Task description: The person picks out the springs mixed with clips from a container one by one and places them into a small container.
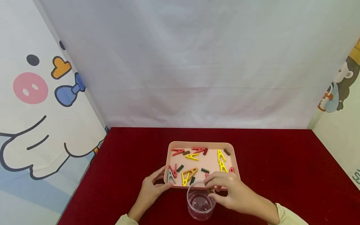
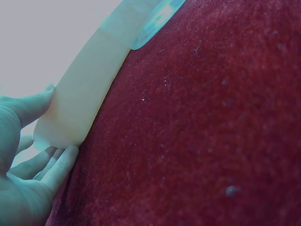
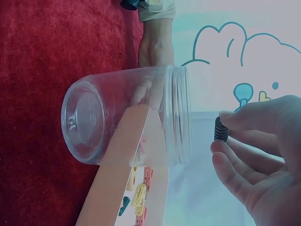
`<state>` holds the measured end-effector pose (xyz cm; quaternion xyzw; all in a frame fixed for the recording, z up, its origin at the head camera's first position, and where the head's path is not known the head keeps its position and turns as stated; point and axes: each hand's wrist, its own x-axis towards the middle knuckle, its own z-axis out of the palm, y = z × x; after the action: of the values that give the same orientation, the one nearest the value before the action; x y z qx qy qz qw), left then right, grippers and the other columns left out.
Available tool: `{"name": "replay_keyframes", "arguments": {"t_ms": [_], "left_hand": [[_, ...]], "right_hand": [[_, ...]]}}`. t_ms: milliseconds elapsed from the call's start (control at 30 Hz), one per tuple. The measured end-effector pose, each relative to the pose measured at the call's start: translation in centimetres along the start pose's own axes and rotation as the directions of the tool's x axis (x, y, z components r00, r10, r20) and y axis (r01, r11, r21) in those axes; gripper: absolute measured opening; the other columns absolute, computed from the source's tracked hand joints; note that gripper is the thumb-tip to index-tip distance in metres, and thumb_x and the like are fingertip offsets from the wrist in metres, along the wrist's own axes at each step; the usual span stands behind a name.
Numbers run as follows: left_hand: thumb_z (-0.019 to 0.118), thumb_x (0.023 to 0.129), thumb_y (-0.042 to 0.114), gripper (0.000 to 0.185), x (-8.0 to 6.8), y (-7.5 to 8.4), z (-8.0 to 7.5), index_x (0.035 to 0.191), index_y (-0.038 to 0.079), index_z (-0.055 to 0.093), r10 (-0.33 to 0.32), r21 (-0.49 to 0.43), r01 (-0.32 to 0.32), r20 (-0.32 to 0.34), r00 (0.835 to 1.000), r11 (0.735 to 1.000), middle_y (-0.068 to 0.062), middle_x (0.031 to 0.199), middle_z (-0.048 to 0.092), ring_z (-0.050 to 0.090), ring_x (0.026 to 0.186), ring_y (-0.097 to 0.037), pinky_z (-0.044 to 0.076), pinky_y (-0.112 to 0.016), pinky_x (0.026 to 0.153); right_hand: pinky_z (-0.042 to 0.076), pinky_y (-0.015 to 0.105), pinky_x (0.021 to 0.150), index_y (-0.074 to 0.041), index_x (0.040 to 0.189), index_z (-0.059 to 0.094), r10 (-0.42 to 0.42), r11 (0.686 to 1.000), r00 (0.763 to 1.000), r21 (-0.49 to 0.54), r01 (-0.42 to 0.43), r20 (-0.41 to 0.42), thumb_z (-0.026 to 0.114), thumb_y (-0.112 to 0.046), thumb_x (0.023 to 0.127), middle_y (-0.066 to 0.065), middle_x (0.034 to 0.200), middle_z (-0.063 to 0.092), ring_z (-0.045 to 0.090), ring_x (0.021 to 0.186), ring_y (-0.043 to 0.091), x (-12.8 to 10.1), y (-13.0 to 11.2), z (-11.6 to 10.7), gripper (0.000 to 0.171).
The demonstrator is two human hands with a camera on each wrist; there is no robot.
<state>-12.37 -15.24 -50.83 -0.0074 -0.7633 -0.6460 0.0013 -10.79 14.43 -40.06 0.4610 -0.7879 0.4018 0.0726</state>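
Observation:
My right hand [image 1: 229,190] pinches a small dark coil spring [image 3: 221,130] between thumb and fingertips, just above the mouth of a clear plastic jar [image 1: 194,212]. Nothing is visible inside the jar, which stands upright against the near side of a pink tray [image 1: 201,145]. With thumb and fingers around it, my left hand [image 1: 152,189] grips the tray's near left corner. In the tray lie red clips [image 1: 175,171], yellow clips [image 1: 192,157], a grey clip [image 1: 170,177], an orange clip [image 1: 191,172] and several loose springs [image 1: 205,170]. My right hand covers part of the tray.
A dark red cloth [image 1: 135,156] covers the table. Behind it hangs a white curtain [image 1: 197,68]. Cartoon-printed panels [image 1: 42,93] stand on the left and right sides.

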Motion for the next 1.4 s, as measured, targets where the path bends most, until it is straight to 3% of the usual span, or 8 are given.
{"name": "replay_keyframes", "arguments": {"t_ms": [333,633,1200,1400], "left_hand": [[0.082,0.073,0.011,0.066,-0.1,0.1,0.0,0.133,0.01,0.056,-0.007,0.005,0.007,-0.006,1.0,1.0,-0.016,0.117,0.061,0.058,0.105,-0.027,0.054,-0.025,0.075],[0.081,0.074,0.01,0.067,0.0,-0.1,0.0,0.135,0.008,0.054,0.001,0.005,-0.001,-0.003,1.0,1.0,-0.017,0.12,0.06,0.058,0.107,-0.028,0.054,-0.026,0.075],[0.082,0.074,0.01,0.066,-0.3,0.0,0.1,0.134,0.008,0.055,0.008,0.001,-0.008,0.005,1.0,1.0,-0.017,0.118,0.06,0.058,0.106,-0.029,0.054,-0.025,0.075],[0.083,0.073,0.011,0.066,-0.1,0.0,-0.1,0.133,0.01,0.056,0.009,0.001,-0.009,0.0,1.0,1.0,-0.017,0.119,0.06,0.058,0.106,-0.028,0.054,-0.025,0.075]], "right_hand": [[0.048,0.016,0.066,-0.015,0.096,0.071,-0.007,1.0,1.0,0.004,0.007,0.017,0.075,-0.001,0.076,0.0,0.1,0.066,0.06,0.085,0.01,0.2,-0.4,0.4,0.024],[0.051,0.025,0.078,-0.016,0.094,0.072,-0.009,0.999,0.999,-0.038,0.01,0.043,0.075,-0.003,0.076,-0.002,0.102,0.066,0.061,0.094,0.012,0.3,-0.6,1.0,0.023],[0.052,0.028,0.081,-0.015,0.091,0.072,0.022,0.997,0.997,-0.069,-0.017,0.073,0.077,-0.006,0.075,-0.007,0.102,0.065,0.062,0.094,0.011,0.5,-0.3,1.8,0.019],[0.051,0.023,0.079,-0.014,0.09,0.071,0.004,0.998,0.998,-0.068,0.0,0.058,0.078,-0.004,0.074,-0.007,0.1,0.066,0.062,0.093,0.011,0.7,0.0,2.0,0.02]]}}
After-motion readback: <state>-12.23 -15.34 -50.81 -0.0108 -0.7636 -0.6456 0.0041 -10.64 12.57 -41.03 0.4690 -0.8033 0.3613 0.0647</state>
